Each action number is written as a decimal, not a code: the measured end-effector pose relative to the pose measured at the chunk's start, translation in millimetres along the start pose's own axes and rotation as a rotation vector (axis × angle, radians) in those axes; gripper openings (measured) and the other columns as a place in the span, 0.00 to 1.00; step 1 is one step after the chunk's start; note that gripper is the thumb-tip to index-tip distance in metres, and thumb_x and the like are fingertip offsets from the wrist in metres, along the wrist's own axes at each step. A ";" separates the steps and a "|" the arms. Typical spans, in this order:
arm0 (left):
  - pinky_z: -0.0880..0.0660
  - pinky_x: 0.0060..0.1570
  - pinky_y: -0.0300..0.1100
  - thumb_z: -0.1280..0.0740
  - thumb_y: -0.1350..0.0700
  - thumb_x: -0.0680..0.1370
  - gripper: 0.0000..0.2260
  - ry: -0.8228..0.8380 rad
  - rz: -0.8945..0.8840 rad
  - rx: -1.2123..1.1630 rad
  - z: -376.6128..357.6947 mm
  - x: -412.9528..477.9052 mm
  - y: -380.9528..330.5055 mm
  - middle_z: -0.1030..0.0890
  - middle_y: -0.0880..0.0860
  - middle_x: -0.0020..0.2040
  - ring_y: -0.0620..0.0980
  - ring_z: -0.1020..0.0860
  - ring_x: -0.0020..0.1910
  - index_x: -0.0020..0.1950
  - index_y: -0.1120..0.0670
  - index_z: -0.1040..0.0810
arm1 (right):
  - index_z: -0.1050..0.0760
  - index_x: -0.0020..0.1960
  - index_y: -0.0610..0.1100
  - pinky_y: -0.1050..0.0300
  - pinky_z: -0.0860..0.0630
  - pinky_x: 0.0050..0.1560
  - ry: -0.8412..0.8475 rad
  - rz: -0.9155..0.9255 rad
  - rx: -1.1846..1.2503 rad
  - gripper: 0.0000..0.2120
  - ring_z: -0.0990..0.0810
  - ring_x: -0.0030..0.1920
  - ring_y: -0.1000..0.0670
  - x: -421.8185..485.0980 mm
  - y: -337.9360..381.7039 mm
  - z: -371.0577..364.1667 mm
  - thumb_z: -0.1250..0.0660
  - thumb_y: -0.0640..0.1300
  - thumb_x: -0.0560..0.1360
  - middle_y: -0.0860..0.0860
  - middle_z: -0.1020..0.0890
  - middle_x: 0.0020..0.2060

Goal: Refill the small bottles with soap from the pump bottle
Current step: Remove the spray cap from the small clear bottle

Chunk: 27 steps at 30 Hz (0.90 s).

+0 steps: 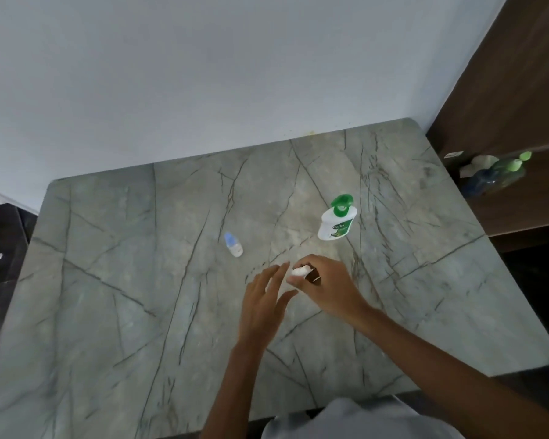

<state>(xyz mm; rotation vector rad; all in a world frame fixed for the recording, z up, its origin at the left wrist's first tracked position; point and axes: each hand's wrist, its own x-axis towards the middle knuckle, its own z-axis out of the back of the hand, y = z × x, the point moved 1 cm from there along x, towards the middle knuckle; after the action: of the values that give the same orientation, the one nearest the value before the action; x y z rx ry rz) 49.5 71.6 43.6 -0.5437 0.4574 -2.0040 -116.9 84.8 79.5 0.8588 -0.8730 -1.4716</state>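
Note:
A white pump bottle (pixel 336 220) with a green pump head stands upright on the grey-green stone table (pixel 140 296), right of centre. A small clear bottle with a blue cap (pixel 233 244) stands to its left, apart from both hands. My right hand (pixel 327 285) grips a second small white bottle (pixel 300 270) near the table's middle; most of that bottle is hidden by the fingers. My left hand (pixel 263 299) hovers right beside it with fingers straight and spread, its fingertips close to the bottle.
A pale wall rises behind the table. On the right stands dark wooden shelving with a blue-and-green bottle (pixel 495 175) lying on a shelf. The table's right and near edges drop off to a dark floor.

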 end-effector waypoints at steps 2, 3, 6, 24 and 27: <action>0.26 0.58 0.41 0.31 0.47 0.76 0.25 -0.024 0.075 -0.065 8.0 -8.8 -4.5 0.23 0.50 0.62 0.46 0.25 0.60 0.70 0.53 0.30 | 0.19 0.48 0.45 0.60 0.20 0.41 0.003 -0.013 -0.023 0.10 0.18 0.39 0.57 -3.1 5.8 1.6 0.27 0.52 0.73 0.55 0.16 0.39; 0.26 0.57 0.39 0.29 0.47 0.74 0.25 -0.042 0.120 -0.109 11.4 -12.2 -6.8 0.22 0.49 0.61 0.44 0.25 0.58 0.68 0.53 0.28 | 0.18 0.47 0.45 0.60 0.20 0.41 0.011 -0.032 -0.019 0.10 0.17 0.38 0.58 -3.2 10.0 3.4 0.27 0.52 0.74 0.54 0.15 0.38; 0.22 0.54 0.41 0.25 0.49 0.71 0.23 -0.083 0.196 -0.167 20.2 -17.5 -10.3 0.19 0.48 0.56 0.42 0.22 0.54 0.64 0.53 0.23 | 0.19 0.46 0.45 0.62 0.21 0.39 0.046 -0.063 -0.014 0.10 0.17 0.35 0.57 -0.9 23.1 7.5 0.27 0.52 0.73 0.54 0.16 0.36; 0.23 0.52 0.34 0.26 0.46 0.71 0.21 -0.055 0.142 -0.272 62.6 -21.4 -15.3 0.17 0.46 0.54 0.39 0.21 0.50 0.61 0.54 0.21 | 0.20 0.54 0.50 0.65 0.22 0.38 0.272 0.049 -0.262 0.21 0.18 0.36 0.59 5.5 65.0 29.2 0.30 0.63 0.70 0.56 0.18 0.37; 0.27 0.52 0.29 0.25 0.49 0.71 0.21 -0.039 0.133 -0.254 63.2 -24.9 -16.7 0.18 0.47 0.54 0.38 0.22 0.50 0.62 0.54 0.21 | 0.19 0.51 0.51 0.55 0.19 0.40 0.307 0.067 -0.238 0.10 0.17 0.40 0.54 3.1 62.4 28.2 0.24 0.45 0.71 0.55 0.17 0.40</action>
<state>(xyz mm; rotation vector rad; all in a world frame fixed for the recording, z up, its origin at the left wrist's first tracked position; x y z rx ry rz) 83.0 95.4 100.2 -0.6892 0.7119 -1.8166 -114.2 79.3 147.8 0.8399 -0.4829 -1.3114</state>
